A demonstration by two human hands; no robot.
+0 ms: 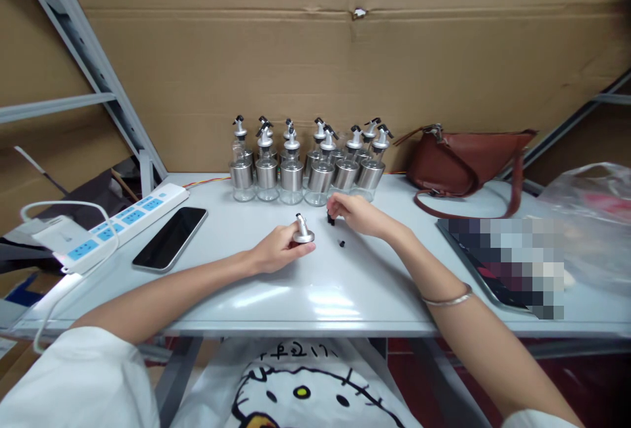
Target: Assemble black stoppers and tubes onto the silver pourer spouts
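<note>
My left hand (279,248) is closed around a metal bottle pourer (303,236), its silver spout pointing up and its round base facing my right side. To the right, my right hand (359,213) is held just above the table with its fingers curled together. Right at its fingertips are small black pieces (330,220); whether the fingers grip one, I cannot tell. Another small black piece (342,244) lies alone on the table, nearer to me. Behind both hands stand several glass bottles (291,181) with steel bands and silver pourers with black tips.
On the left of the white table (296,296) lie a phone (171,238) and a power strip (123,224) with a plugged-in charger. A brown bag (446,168), a partly blurred tablet (493,270) and a clear plastic bag (591,217) are on the right. Cardboard (296,66) rises behind.
</note>
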